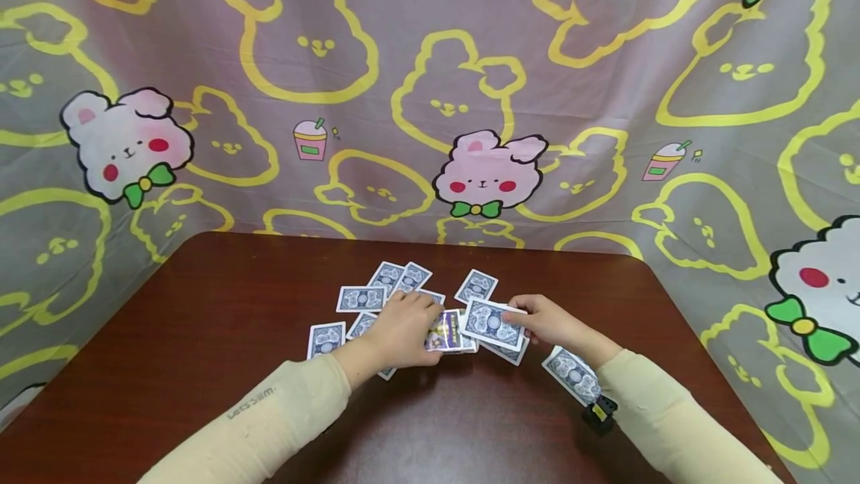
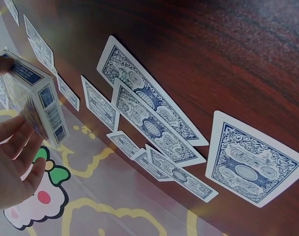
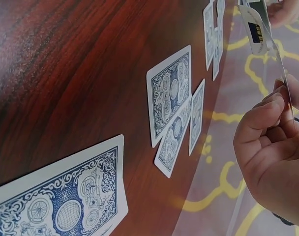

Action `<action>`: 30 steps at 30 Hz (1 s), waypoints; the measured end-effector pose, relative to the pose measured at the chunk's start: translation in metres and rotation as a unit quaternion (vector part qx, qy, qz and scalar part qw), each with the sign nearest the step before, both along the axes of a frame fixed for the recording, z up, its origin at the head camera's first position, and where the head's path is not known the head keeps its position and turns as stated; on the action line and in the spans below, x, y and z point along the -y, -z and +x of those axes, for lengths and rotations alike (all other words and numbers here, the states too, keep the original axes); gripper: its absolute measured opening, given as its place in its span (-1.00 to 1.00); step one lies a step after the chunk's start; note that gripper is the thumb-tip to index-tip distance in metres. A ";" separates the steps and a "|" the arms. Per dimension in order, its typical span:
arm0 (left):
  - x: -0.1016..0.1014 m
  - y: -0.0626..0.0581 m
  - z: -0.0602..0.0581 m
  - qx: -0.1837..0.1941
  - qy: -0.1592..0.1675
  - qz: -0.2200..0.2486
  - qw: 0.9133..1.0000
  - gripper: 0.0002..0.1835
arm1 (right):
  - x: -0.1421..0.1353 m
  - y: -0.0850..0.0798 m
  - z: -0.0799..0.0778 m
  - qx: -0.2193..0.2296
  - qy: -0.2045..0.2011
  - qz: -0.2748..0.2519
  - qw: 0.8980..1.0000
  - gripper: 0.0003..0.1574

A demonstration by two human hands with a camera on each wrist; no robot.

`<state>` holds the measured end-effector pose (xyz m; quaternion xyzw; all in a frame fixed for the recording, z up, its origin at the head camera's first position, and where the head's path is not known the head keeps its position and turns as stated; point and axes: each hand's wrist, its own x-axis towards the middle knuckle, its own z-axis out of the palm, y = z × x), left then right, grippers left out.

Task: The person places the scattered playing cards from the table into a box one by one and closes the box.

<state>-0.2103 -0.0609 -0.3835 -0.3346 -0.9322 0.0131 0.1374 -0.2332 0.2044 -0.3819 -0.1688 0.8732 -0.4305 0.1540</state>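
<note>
My left hand grips a card box with a purple and yellow front, held above the table. In the left wrist view the box shows a barcode on one end, with the thumb on one edge and fingers on the other. The right hand pinches a playing card by its edge, its blue patterned back upward. Seen in the right wrist view, that card is nearly edge-on and reaches the box's open flap. Whether the card has entered the box cannot be told.
Several blue-backed cards lie face down on the brown table, including a group at the left, one behind the hands, and a card under the right wrist. A patterned cloth hangs behind the table.
</note>
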 end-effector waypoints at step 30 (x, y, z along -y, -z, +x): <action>-0.002 -0.002 0.003 0.006 0.012 -0.005 1.000 -0.32 | 0.009 0.004 0.000 -0.009 -0.020 0.049 0.999 -0.78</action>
